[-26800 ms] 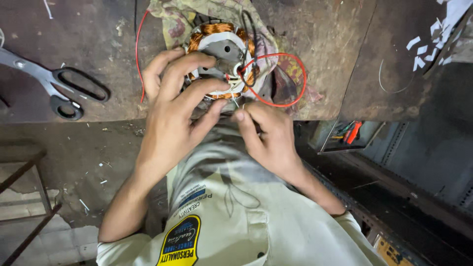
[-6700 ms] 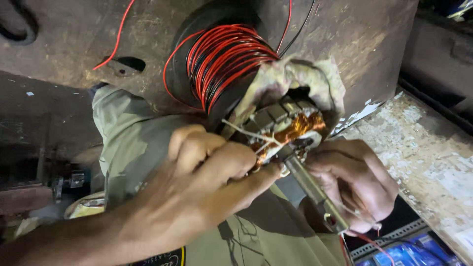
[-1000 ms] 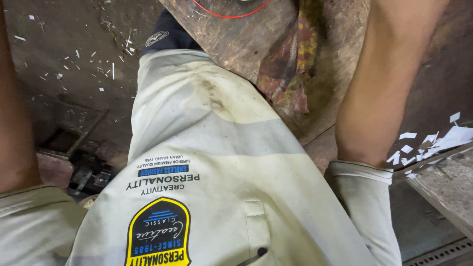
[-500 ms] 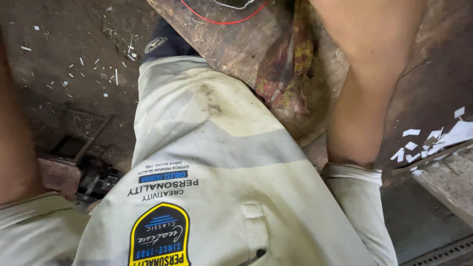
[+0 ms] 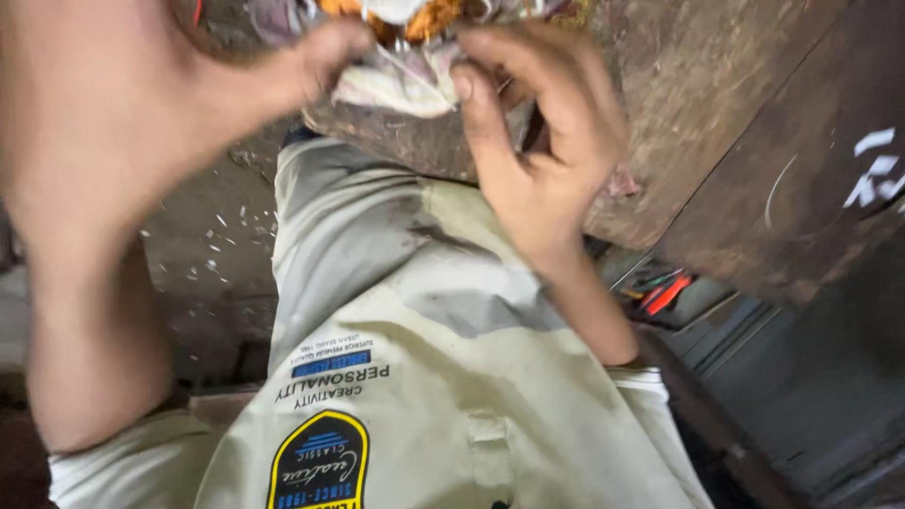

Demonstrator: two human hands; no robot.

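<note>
A motor stator with copper windings (image 5: 415,14) lies on a dirty cloth (image 5: 396,85) at the top edge of the view, mostly cut off. My left hand (image 5: 141,85) comes in blurred from the left, its thumb and fingers pinching the cloth and winding at the stator's near side. My right hand (image 5: 537,132) grips the same spot from the right, with its fingers curled over the cloth and thin pale wires. Both hands are at the front edge of a worn dark workbench (image 5: 679,123).
My pale shirt with a yellow and black badge (image 5: 320,462) fills the lower middle. A dusty floor with white scraps (image 5: 217,245) lies at the left. Red and green tools (image 5: 660,292) sit in a tray under the bench at the right.
The view has tilted up from my shirt and forearms. Both hands and the stator on its cloth have come into sight at the top.
</note>
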